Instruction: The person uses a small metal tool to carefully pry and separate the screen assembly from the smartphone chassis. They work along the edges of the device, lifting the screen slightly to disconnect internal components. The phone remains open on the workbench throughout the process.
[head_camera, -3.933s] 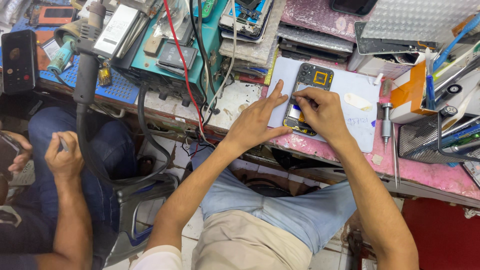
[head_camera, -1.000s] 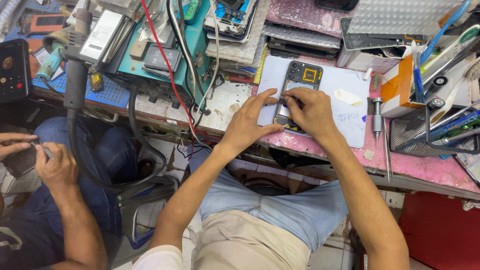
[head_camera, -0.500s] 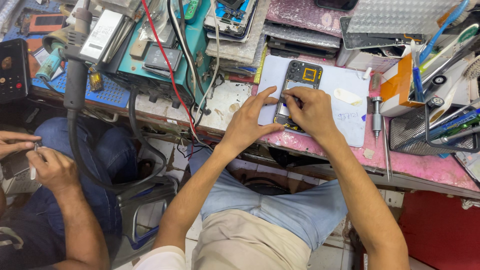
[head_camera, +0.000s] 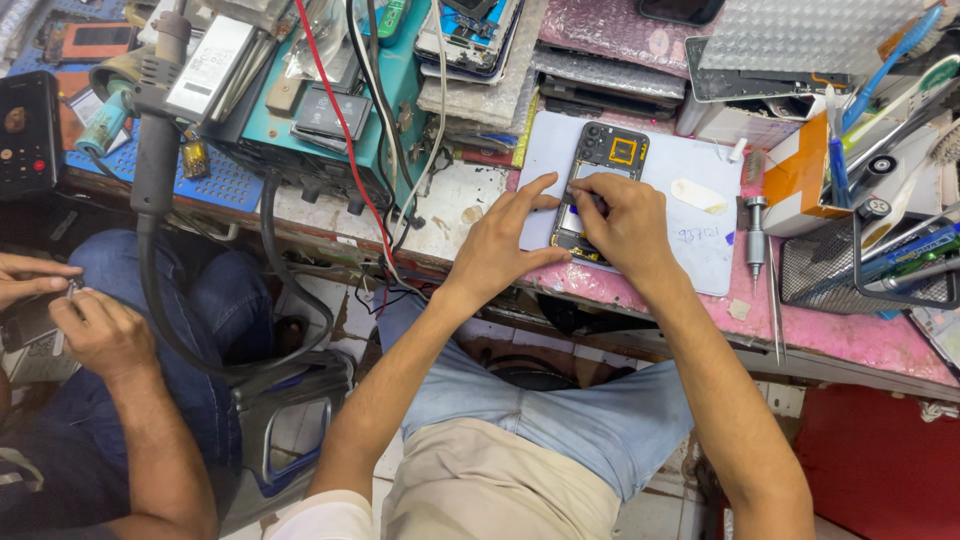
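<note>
An opened phone (head_camera: 607, 152) with its back cover off lies on a white mat (head_camera: 690, 225) at the bench's front. My left hand (head_camera: 500, 245) rests on the phone's left edge, fingers spread, steadying it. My right hand (head_camera: 622, 220) covers the phone's lower half, its fingertips pinched on something small inside the phone; I cannot tell what it is.
A silver screwdriver (head_camera: 756, 238) lies right of the mat, beside a wire basket (head_camera: 865, 265) of tools. A teal station (head_camera: 345, 95) with cables and a hot-air handle (head_camera: 158, 110) stands left. Stacked phone parts (head_camera: 480, 40) sit behind. Another person's hands (head_camera: 75, 320) work at the far left.
My hands stay on the phone with only slight finger shifts. The other person's hands at the left have moved a little.
</note>
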